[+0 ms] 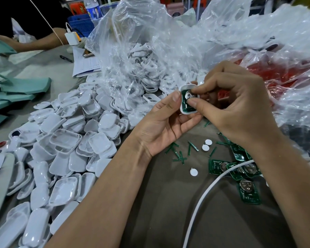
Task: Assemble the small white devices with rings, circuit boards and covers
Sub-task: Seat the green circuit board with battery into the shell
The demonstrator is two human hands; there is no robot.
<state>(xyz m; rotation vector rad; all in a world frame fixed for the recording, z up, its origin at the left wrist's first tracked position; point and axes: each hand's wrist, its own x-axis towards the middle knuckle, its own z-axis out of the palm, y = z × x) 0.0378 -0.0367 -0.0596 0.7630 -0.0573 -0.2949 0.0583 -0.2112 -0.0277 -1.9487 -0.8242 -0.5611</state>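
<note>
A small white device shell (188, 100) is held above the counter (168, 203), a little right of the frame's middle. It is cradled by the left hand (166, 122), whose thumb is laid against its left edge while the curled fingers support it from below; those fingers are mostly hidden behind the shell. A green circuit board (186, 102) with a round metal battery clip is seen seated in the shell, partly covered by the right hand (236, 108), whose thumb and forefinger are pinched onto the board and the shell's right side. Whether the board is fully seated cannot be told.

To the left, a large heap of white covers (64, 145) is spread across the counter and is cut off by the left and lower edges. Behind the hands, a clear plastic bag (141, 56) holding white ring parts is seen; its contents are blurred by creases and glare. Further right, something red (268, 72) is enclosed in more plastic and cannot be identified.

Below the right forearm, loose circuit boards (247, 192) are piled, several hidden under the arm and crossed by a white cable (204, 197). Green snapped-off strips (179, 153) and small white discs (205, 147) are scattered near the wrists. At upper left, another person's forearm (38, 42) is rested on the counter, near a white charger (72, 38).
</note>
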